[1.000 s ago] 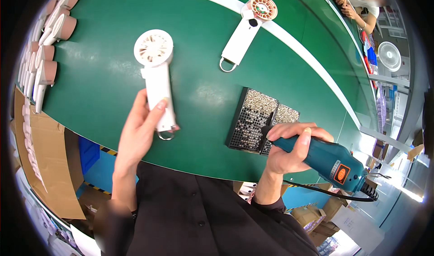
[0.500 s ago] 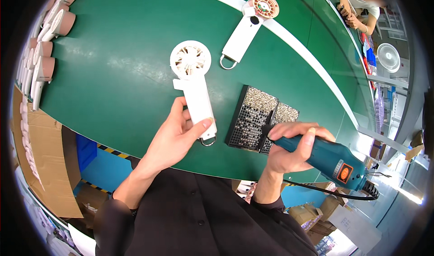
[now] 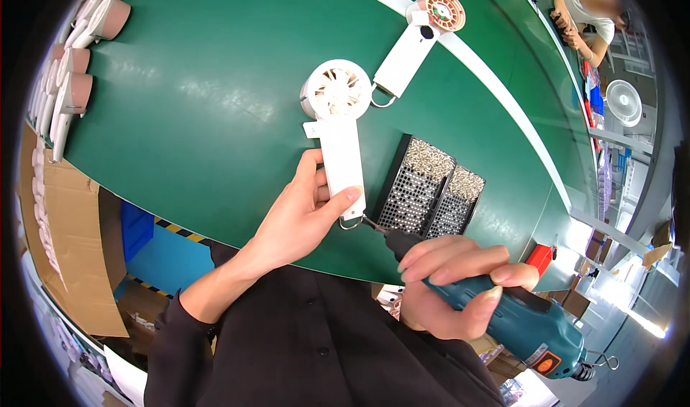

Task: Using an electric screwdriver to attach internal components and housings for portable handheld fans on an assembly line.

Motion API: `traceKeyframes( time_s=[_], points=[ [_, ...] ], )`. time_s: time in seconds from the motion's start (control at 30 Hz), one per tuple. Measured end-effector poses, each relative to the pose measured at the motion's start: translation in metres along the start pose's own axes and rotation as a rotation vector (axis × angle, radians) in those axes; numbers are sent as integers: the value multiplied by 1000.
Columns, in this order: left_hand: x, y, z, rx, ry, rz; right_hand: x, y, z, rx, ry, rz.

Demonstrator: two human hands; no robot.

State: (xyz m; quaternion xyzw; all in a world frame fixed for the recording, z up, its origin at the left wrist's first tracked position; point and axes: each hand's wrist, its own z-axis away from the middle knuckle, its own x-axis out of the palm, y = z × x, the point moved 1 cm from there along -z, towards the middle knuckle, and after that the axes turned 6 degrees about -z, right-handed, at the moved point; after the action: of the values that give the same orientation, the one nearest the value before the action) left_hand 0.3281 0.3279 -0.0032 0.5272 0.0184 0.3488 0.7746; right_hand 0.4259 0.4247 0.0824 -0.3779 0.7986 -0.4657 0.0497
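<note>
My left hand [image 3: 305, 202] is closed round the lower handle of a white handheld fan [image 3: 343, 164], its thumb across the front. The round fan head points away from me, and a metal loop hangs at the handle's near end. My right hand [image 3: 456, 277] grips a teal electric screwdriver [image 3: 532, 328]. Its thin bit reaches left to the bottom end of the handle, close by the loop; whether it touches a screw is too small to tell. Right of the fan lies a black screw tray [image 3: 424, 191] with two sections of small silvery screws.
A second white fan with a copper-coloured head [image 3: 406, 58] lies farther off on the green table [image 3: 201, 105], across a white strip. Several fans [image 3: 75, 83] line the left edge. A red object [image 3: 540, 257] sits at the right edge. Another person [image 3: 578, 11] works at far right.
The screwdriver has swung from over the screw tray to the left, its bit now at the fan handle's bottom end. In the picture, the held fan has shifted right and stands more upright.
</note>
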Motion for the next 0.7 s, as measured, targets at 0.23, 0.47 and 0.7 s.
traceKeyframes(
  time_s=[0.23,0.47,0.7],
  points=[
    [0,-3,-1,-1,-9,20,2,2,12,162,-8,-112],
    [-1,-2,0,6,-18,7,3,17,14,23,-173,-31],
    [-1,-3,0,23,-15,7,2,23,16,-23,-259,-60]
  ],
)
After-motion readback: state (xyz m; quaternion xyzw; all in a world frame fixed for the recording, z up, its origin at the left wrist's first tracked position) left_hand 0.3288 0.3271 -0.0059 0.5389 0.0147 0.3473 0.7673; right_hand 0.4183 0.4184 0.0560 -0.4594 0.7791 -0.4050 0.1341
